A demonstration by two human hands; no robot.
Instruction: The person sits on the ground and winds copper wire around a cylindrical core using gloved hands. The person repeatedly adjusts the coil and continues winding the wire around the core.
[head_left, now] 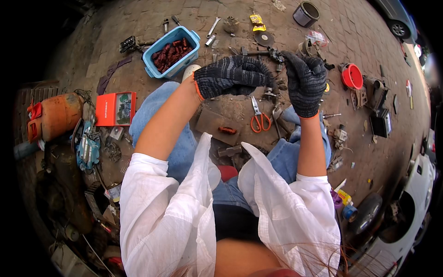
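My left hand [226, 76], in a dark grey knitted glove with an orange cuff, is raised in front of me with its fingers pressed together, pointing right. Close to its fingertips is my right hand [305, 87], gloved alike and upright, its fingers curled into a pinch. Whatever lies in either hand is too small or hidden to make out. Below them on the ground are orange-handled scissors [255, 108]. A small reddish-brown wire coil [227, 130] rests on a flat brown board [207, 122] between my knees.
A blue plastic basin [148, 65] full of reddish-brown coils stands at the far left. Nearby are a red box [106, 110], an orange gas cylinder [60, 117] and a wrench [213, 27]. A red bowl [352, 76] and metal parts lie to the right. A hammer head [230, 151] lies near me.
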